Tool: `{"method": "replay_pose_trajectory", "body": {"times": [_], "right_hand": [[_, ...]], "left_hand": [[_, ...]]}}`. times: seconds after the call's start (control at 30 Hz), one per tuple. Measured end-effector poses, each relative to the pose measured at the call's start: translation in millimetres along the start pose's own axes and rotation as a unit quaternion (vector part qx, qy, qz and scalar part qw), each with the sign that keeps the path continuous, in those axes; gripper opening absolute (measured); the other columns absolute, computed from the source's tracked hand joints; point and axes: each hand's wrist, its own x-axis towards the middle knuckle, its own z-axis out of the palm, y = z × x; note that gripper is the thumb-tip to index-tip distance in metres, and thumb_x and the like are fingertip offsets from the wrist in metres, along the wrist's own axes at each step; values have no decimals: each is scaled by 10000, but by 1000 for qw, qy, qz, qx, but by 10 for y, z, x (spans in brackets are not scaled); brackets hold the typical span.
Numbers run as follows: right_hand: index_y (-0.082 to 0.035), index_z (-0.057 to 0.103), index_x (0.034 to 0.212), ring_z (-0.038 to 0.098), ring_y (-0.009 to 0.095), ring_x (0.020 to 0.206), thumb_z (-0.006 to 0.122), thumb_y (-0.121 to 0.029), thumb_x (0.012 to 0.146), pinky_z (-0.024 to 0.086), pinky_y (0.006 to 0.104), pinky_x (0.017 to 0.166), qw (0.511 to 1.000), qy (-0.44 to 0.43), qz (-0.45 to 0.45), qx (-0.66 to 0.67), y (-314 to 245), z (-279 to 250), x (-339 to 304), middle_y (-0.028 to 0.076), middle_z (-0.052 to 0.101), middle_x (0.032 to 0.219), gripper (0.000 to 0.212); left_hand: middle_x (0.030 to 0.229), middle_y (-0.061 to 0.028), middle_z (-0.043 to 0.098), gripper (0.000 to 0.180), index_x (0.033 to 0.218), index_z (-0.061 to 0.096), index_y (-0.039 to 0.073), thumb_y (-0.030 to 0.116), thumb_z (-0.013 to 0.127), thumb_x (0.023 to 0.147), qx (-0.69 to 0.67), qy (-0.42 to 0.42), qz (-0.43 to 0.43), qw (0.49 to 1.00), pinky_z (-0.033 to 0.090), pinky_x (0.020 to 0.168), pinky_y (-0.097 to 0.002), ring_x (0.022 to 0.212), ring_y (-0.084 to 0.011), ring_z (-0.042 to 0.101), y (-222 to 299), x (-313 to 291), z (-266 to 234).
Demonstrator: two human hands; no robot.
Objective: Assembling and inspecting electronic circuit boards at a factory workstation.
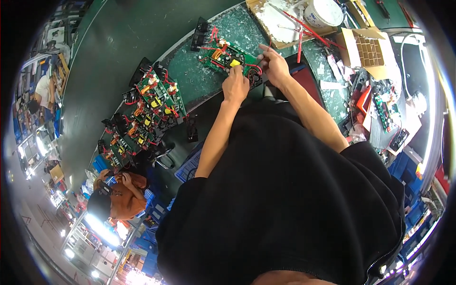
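— Where to look for the populated green circuit board (pixel 223 56)?
— On the green workbench (pixel 187 76), toward its near edge, just ahead of the black top (pixel 280 190).
— And at the left hand (pixel 235 86), what sort of grip?
— Bunched fingers, angled down at the board's near side, right by a yellow transformer (pixel 234 62). Gripping the board or only touching: cannot tell.
— At the right hand (pixel 277 69)?
— Thumb and index finger reaching forward, just beside the board's right end and its red wires (pixel 254 68). Pinching something thin or not: cannot tell at this size.
— Around the board?
— At its far left, a black panel (pixel 200 34) on red leads. Farther left, a row of similar boards (pixel 152 107). Beyond the right hand, a white-smeared cardboard tray (pixel 279 21), a white tub (pixel 324 13) and a divided cardboard box (pixel 368 51).
— Anyone else?
— Lower left, a co-worker in orange (pixel 127 198).
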Motion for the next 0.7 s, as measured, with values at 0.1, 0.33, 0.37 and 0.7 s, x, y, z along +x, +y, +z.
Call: {"method": "replay_pose_trajectory", "body": {"times": [0.1, 0.33, 0.37, 0.7], "right_hand": [[-31, 619, 1230, 421, 59, 626, 455, -221, 1041, 359, 205, 588, 985, -24, -108, -134, -53, 46, -71, -36, 509, 738, 314], [-21, 691, 1062, 502, 67, 686, 500, -343, 1027, 429, 256, 621, 904, -78, -217, -359, -60, 45, -290, -15, 598, 729, 376], [-22, 684, 1063, 528, 100, 710, 506, -346, 1020, 463, 301, 660, 896, -75, -227, -374, -15, 41, -256, 39, 642, 769, 372], [-60, 697, 1017, 608, 365, 794, 581, -274, 938, 477, 453, 692, 745, -106, -361, -551, -57, 57, -372, 161, 632, 817, 257]], "left_hand": [[912, -165, 626, 272, 1070, 575, 21, 149, 659, 845, -27, -15, 1, 1000, 521, 699, -451, 813, -374, 643, -27, -16, -62], [945, -133, 692, 228, 1073, 682, 22, 155, 658, 891, -239, 42, 16, 970, 527, 715, -353, 776, -256, 672, 519, 338, -687], [937, -116, 693, 239, 1085, 681, 22, 154, 662, 887, -267, 22, 9, 963, 527, 696, -335, 745, -222, 672, 569, 353, -738], [867, -80, 727, 258, 1067, 691, -35, 172, 678, 915, -396, 4, -77, 915, 508, 591, -246, 700, -79, 651, 503, 303, -648]]}}
